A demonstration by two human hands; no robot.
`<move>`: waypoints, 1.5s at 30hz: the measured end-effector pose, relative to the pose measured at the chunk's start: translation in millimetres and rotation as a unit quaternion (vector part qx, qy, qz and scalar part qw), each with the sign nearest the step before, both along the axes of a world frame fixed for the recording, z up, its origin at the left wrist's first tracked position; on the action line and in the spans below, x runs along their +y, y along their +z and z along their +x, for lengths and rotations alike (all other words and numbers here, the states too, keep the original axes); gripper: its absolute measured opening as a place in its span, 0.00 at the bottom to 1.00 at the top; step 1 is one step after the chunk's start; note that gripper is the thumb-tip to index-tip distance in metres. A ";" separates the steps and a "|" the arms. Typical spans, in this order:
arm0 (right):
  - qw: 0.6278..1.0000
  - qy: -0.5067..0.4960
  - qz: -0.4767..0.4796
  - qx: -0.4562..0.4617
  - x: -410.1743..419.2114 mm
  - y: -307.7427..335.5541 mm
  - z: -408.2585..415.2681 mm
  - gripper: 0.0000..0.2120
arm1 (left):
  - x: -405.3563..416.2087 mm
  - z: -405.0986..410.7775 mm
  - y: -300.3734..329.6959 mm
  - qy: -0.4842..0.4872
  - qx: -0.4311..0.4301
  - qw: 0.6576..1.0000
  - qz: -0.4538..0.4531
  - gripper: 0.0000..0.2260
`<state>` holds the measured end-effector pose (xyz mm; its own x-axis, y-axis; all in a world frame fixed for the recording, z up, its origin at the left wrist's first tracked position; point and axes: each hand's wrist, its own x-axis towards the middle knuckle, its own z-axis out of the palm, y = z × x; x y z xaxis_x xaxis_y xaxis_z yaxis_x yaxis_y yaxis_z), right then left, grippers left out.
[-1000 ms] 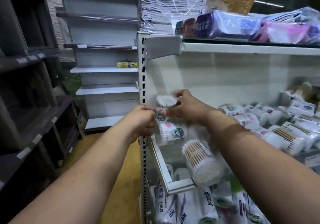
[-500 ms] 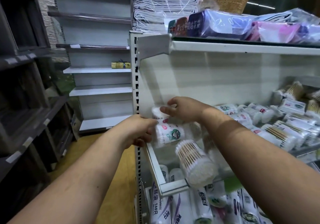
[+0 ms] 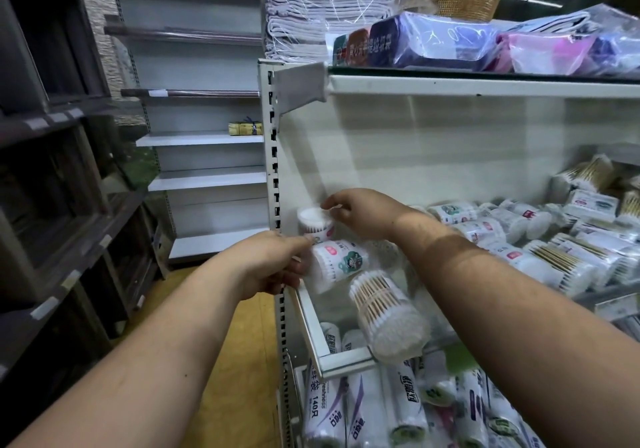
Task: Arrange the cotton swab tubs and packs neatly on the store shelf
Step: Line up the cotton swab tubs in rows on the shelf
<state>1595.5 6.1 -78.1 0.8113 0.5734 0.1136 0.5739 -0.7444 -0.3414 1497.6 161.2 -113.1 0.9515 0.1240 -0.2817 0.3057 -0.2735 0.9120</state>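
A small clear tub of cotton swabs [image 3: 314, 223] stands upright in the far left corner of the white shelf [image 3: 311, 319]. My right hand [image 3: 360, 213] pinches its lid from above. A second, labelled tub [image 3: 341, 263] lies tilted just in front of it, and my left hand [image 3: 273, 262] holds its left end. A tub of wooden-stick swabs [image 3: 388, 312] lies on its side near the shelf's front rail. Several more tubs and packs [image 3: 540, 239] lie jumbled across the right of the shelf.
Rolls of bags [image 3: 363, 409] fill the shelf below. Wrapped cloths [image 3: 325, 7] and tissue packs [image 3: 433, 40] sit on the top shelf. Dark wooden racks [image 3: 52, 170] stand at the left, with yellow floor [image 3: 228, 343] between. White shelving [image 3: 207, 177] stands behind, holding one yellow packet [image 3: 244, 128].
My right hand has lowered the small tub from mid-air into the shelf's left corner. My left hand has closed around the end of the labelled tub in front.
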 end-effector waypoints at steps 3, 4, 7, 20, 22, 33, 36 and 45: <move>1.000 0.002 -0.006 0.007 -2.7 0.6 -0.7 0.19 | -1.1 -4.2 1.4 -0.008 -0.003 1.000 0.005 0.17; 1.000 0.000 -0.009 0.006 -3.1 1.0 -1.1 0.20 | -1.8 -5.3 2.0 -0.014 -0.004 1.000 0.010 0.19; 1.000 -0.008 0.012 -0.006 -4.4 2.7 -4.7 0.22 | -5.1 -8.6 5.2 -0.016 -0.013 1.000 0.004 0.17; 0.988 0.086 -0.092 0.088 -20.7 34.3 -45.0 0.40 | -10.6 -3.8 34.5 0.015 -0.120 0.992 0.042 0.25; 0.989 0.079 -0.097 0.078 -22.5 33.1 -44.7 0.42 | -10.5 -0.9 32.9 0.036 -0.146 0.988 0.026 0.24; 0.978 -0.013 -0.208 0.018 -31.5 33.0 -37.5 0.36 | -12.8 1.5 24.9 0.055 -0.182 0.981 0.047 0.14; 0.977 -0.013 -0.210 0.023 -27.9 28.9 -38.4 0.30 | -14.5 1.2 24.6 0.047 -0.202 0.975 0.080 0.12; 0.982 -0.008 -0.186 0.031 -26.6 21.9 -34.3 0.28 | -20.9 1.7 22.1 0.046 -0.203 0.967 0.143 0.12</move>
<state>1561.2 -20.5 -56.3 0.8190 0.5535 -0.1513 0.5482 -0.8326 -0.0787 1499.3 140.3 -91.1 0.9576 0.2312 0.1722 -0.0273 -0.5220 0.8525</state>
